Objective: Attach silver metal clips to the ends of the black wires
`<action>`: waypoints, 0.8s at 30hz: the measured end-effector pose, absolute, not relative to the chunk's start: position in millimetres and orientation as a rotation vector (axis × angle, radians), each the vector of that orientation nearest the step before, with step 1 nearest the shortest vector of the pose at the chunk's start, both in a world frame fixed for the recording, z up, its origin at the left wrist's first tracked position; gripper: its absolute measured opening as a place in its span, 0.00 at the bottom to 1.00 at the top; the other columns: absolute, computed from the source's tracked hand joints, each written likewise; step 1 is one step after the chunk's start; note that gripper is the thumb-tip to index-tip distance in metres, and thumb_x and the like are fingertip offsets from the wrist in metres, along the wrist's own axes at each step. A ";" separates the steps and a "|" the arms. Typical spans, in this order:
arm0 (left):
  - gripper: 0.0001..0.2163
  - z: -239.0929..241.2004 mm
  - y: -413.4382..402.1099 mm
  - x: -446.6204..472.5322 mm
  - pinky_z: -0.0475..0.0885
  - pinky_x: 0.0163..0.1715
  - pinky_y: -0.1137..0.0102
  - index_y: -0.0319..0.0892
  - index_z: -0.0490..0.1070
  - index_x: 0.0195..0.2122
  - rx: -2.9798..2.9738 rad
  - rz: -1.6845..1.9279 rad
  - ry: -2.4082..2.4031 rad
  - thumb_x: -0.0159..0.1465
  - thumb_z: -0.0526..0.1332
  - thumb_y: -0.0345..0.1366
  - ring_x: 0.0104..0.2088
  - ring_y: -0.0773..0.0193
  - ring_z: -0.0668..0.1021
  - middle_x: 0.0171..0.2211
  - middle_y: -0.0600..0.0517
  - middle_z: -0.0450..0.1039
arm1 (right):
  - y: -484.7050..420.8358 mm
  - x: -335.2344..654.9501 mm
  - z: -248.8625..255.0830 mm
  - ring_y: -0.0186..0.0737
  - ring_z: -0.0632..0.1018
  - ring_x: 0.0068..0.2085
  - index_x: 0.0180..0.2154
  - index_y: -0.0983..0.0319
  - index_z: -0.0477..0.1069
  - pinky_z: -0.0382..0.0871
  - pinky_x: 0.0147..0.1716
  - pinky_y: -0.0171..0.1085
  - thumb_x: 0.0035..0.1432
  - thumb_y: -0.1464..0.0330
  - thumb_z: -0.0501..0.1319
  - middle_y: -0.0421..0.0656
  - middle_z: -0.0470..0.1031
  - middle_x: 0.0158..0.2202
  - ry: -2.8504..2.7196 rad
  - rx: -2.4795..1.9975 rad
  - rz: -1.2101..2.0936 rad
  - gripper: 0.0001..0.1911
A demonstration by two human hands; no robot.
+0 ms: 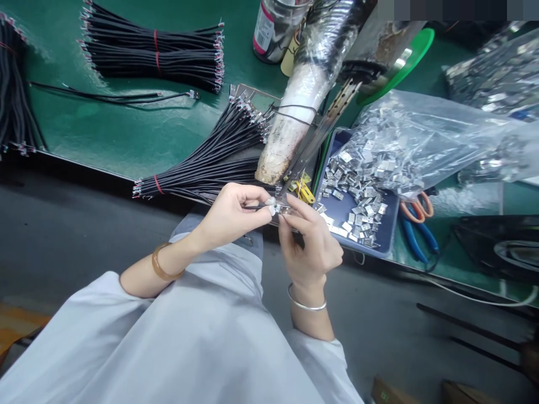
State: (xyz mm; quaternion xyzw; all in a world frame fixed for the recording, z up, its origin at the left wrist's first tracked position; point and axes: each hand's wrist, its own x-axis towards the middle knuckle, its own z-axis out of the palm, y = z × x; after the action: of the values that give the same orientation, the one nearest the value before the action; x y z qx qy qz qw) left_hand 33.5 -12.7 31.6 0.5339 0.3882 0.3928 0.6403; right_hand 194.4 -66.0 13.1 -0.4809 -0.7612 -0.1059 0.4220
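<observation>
My left hand (233, 216) pinches a thin black cable (251, 207) near its end, with whitish coverings on the thumb and fingertip. Facing it, my right hand (309, 238) has thumb and fingers closed on a small silvery metal connector (283, 208) at the cable's tip. How far the two parts fit together is too small to make out. Just beyond my hands lies a fanned bundle of black cables (202, 154), tied with a red band. To the right, a blue-grey tray (389, 233) holds loose metal connector shells (357, 210).
A white plastic-wrapped tube (290, 123) slants down close above my hands, beside a metal nozzle (332, 112). Yellow pieces (304, 191) lie near the tray. Pliers (419, 235), a plastic bag (438, 140), a jar (273, 31) and another cable bundle (126, 47) sit on the green table (113, 134).
</observation>
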 end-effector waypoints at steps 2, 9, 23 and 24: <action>0.06 32.3 -13.3 28.5 0.50 0.20 0.75 0.37 0.73 0.24 1.253 0.831 0.831 0.57 0.63 0.32 0.20 0.75 0.54 0.17 0.61 0.53 | -65.6 198.5 13.3 0.37 0.88 0.41 0.41 0.58 0.71 0.80 0.39 0.31 0.69 0.75 0.62 0.45 0.87 0.42 -1.970 -1.177 -0.281 0.06; 0.05 30.6 -22.8 16.8 0.65 0.29 0.73 0.40 0.76 0.30 1.688 0.992 0.746 0.64 0.67 0.32 0.26 0.69 0.70 0.26 0.54 0.74 | -71.3 198.5 12.8 0.31 0.78 0.25 0.39 0.57 0.70 0.72 0.23 0.29 0.70 0.70 0.62 0.34 0.76 0.29 -1.616 -1.236 0.209 0.04; 0.11 20.3 -23.1 26.8 0.56 0.23 0.74 0.38 0.73 0.26 1.349 0.958 0.903 0.64 0.62 0.37 0.22 0.72 0.60 0.19 0.58 0.58 | -75.9 188.2 7.7 0.37 0.85 0.27 0.44 0.57 0.74 0.81 0.26 0.34 0.69 0.68 0.64 0.36 0.82 0.30 -1.445 -1.289 -0.096 0.02; 0.11 20.6 -22.8 27.4 0.56 0.23 0.74 0.39 0.72 0.25 1.357 0.963 0.907 0.64 0.62 0.37 0.23 0.71 0.60 0.19 0.57 0.58 | -75.1 188.4 7.1 0.39 0.87 0.33 0.42 0.57 0.74 0.84 0.31 0.35 0.68 0.70 0.65 0.38 0.84 0.34 -1.523 -1.276 -0.120 0.02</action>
State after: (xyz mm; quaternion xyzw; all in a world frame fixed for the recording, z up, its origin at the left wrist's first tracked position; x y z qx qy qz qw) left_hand 27.4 -22.8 20.6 0.5814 0.3887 0.4128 0.5835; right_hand 188.4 -75.1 7.1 -0.5379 -0.6418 -0.0505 0.5443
